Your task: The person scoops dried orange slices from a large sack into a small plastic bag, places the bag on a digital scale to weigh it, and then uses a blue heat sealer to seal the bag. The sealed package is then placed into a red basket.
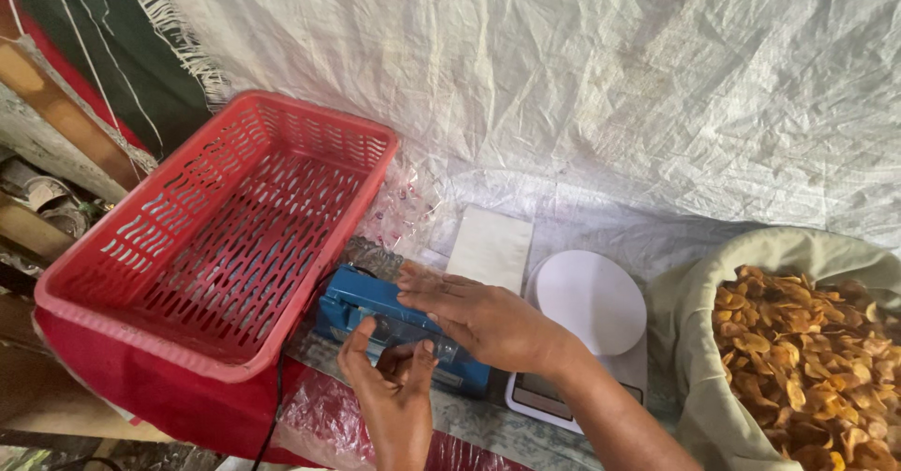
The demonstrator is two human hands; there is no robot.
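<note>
Clear plastic bags [399, 210] beside red basket, scale's small grey screen [537, 388]

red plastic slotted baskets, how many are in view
1: the red plastic slotted basket sits left of the blue sealing machine, which the left hand and right hand touch. None seems hidden.

A red slotted basket [221, 232] sits at nine o'clock, pierced with rows of oblong holes. At centre lies a blue sealer [361, 311], with what looks like clear film on it. A white round scale [589, 304] lies at four o'clock. Golden-brown chips [807, 358] fill a beige sack [699, 340] at three o'clock. A white woven sheet [610, 86] spans twelve o'clock.
</note>
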